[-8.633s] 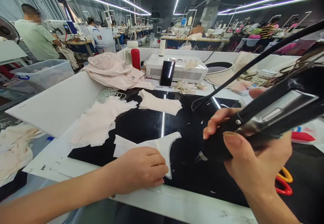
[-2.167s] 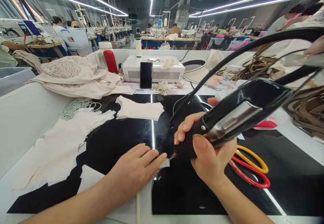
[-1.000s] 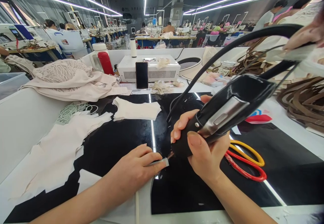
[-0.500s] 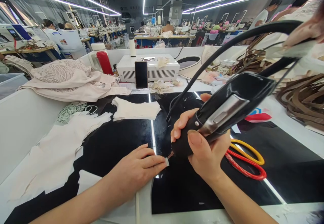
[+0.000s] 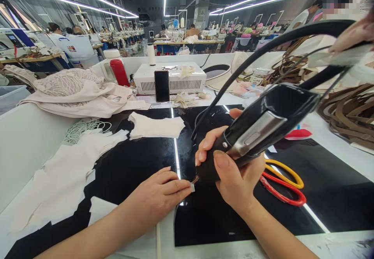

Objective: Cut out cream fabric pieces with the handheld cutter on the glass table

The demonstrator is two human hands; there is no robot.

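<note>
My right hand (image 5: 233,173) is wrapped round a black corded handheld tool (image 5: 257,124) with a silver trigger plate. The tool slants down to the left, and its thin metal tip (image 5: 195,180) meets a small pale piece (image 5: 192,187). My left hand (image 5: 162,194) lies low over the black work surface (image 5: 140,165), fingers together and pressing that piece at their tips. Most of the piece is hidden under the fingers. Scissors with one red and one yellow handle (image 5: 284,202) lie right of my right hand; their blades are out of sight.
White fabric pieces (image 5: 58,177) lie at left, another stack (image 5: 156,127) ahead. Behind stand a phone (image 5: 161,86), a white vented box (image 5: 187,80) and a red bottle (image 5: 119,71). A thick black cable (image 5: 233,79) arches over the right side. Brown straps (image 5: 347,114) pile up there.
The tool and my right hand have shifted very slightly left with the view. Its tip shows a little more clearly beside the pale piece. My left hand stays put.
</note>
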